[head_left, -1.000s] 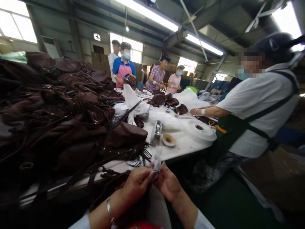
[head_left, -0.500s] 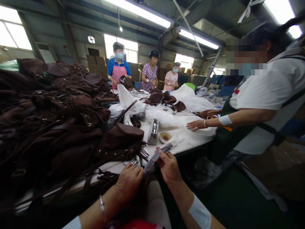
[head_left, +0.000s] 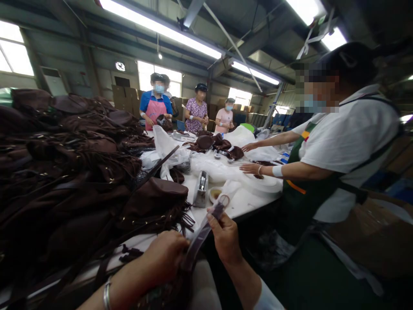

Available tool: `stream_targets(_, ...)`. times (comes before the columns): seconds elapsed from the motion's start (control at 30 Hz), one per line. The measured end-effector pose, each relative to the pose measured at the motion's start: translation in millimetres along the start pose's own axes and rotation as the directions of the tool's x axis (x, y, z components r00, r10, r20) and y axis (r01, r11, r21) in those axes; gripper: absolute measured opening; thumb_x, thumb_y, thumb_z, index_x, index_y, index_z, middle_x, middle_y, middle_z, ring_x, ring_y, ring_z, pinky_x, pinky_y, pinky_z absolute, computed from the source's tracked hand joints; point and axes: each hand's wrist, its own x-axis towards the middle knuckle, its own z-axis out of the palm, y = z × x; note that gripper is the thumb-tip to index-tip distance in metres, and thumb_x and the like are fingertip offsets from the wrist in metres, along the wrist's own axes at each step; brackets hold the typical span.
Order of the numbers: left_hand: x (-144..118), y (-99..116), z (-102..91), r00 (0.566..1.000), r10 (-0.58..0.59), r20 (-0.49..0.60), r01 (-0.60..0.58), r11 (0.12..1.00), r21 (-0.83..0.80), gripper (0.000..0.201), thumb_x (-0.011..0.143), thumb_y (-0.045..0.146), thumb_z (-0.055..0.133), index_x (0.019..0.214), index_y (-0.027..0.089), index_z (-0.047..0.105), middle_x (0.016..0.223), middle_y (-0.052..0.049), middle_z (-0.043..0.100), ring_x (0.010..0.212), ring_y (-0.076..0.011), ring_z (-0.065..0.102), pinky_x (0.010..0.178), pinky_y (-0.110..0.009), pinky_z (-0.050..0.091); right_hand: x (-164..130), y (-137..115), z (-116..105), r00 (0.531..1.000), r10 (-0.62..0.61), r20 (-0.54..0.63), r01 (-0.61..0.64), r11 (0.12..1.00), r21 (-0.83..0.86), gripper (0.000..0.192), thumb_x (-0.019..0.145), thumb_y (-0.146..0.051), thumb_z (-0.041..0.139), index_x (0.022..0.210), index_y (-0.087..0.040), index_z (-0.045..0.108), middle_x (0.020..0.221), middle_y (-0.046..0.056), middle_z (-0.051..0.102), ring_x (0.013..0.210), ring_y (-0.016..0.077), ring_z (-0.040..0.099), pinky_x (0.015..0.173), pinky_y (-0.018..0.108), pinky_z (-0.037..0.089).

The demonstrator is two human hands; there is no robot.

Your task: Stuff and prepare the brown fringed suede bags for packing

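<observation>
A dark strap in a clear plastic sleeve (head_left: 200, 237) slants between my two hands above the near table edge. My right hand (head_left: 226, 234) pinches its upper part between thumb and fingers. Closed around the lower end is my left hand (head_left: 166, 252), seen from the back, with its fingertips hidden. Beyond my right hand, the loose clear end of the sleeve sticks up over a tape roll (head_left: 215, 193). Below my left hand hangs dark brown material, too dim to make out. A brown fringed bag (head_left: 158, 193) lies just past my left hand.
Brown bags (head_left: 80, 172) are heaped along the left. A metal tape dispenser (head_left: 201, 189) stands on the white table (head_left: 248, 200). At right, a co-worker (head_left: 345, 142) in a green apron reaches over white wrapping sheets (head_left: 213, 165). Several people work at the far side.
The view has shifted slightly. My hands have come lower and nearer, and more of the sleeved strap shows between them. The co-worker at right now has both arms stretched over the table.
</observation>
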Motion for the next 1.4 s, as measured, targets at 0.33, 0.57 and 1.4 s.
stream_targets(0.33,46,40,-29.0,0.988,-0.07,-0.137,-0.05,0.695,-0.717,0.043,0.087,0.053,0.062,0.086,0.011,0.071,0.074,-0.003,0.063,0.069,-0.0165,0.056,0.063,-0.025,0.042,-21,-8,15,0.93,-0.155,0.333,0.196,0.976,-0.094,0.03,0.094,-0.034,0.062,0.118,-0.022,0.074,0.112,0.011,0.074,0.102,0.0269,0.068,0.093,0.036,0.05)
stream_targets(0.57,39,36,-10.9,0.938,-0.278,-0.208,0.002,0.604,-0.797,0.033,0.083,0.046,0.065,0.084,0.014,0.072,0.076,-0.003,0.066,0.069,-0.0152,0.057,0.065,-0.025,0.043,-9,-9,-12,0.97,-0.124,0.207,0.165,0.968,-0.19,0.028,0.091,-0.041,0.063,0.078,-0.018,0.073,0.075,0.005,0.068,0.07,0.0181,0.06,0.068,0.028,0.048)
stream_targets(1.4,25,34,15.1,0.939,-0.226,-0.261,-0.035,0.69,-0.723,0.055,0.091,0.069,0.048,0.069,0.019,0.052,0.061,0.003,0.039,0.056,-0.0114,0.032,0.049,-0.023,0.027,11,-28,15,0.962,0.202,0.186,-0.254,0.911,0.325,0.042,0.068,-0.048,0.086,0.094,-0.017,0.075,0.072,-0.001,0.062,0.057,0.0088,0.047,0.054,0.022,0.04)
